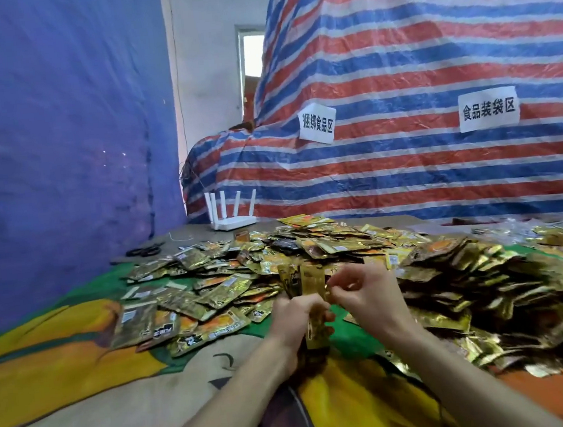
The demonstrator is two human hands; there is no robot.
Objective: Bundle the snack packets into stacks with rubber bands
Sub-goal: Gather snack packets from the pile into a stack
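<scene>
A small upright stack of gold snack packets (305, 283) stands on edge in the middle of the table, and my left hand (297, 318) grips it around the lower half. My right hand (359, 286) is beside the stack's right edge, its fingertips pinching at the packets; a rubber band there is too small to make out. A wide heap of loose gold and orange packets (277, 251) spreads behind the hands.
Dense rows of packets (486, 283) pile up on the right. A printed cloth (81, 363) covers the table. At the back stand a white router (232, 218) and black scissors (146, 250). A striped tarp (416, 97) with paper signs rises behind.
</scene>
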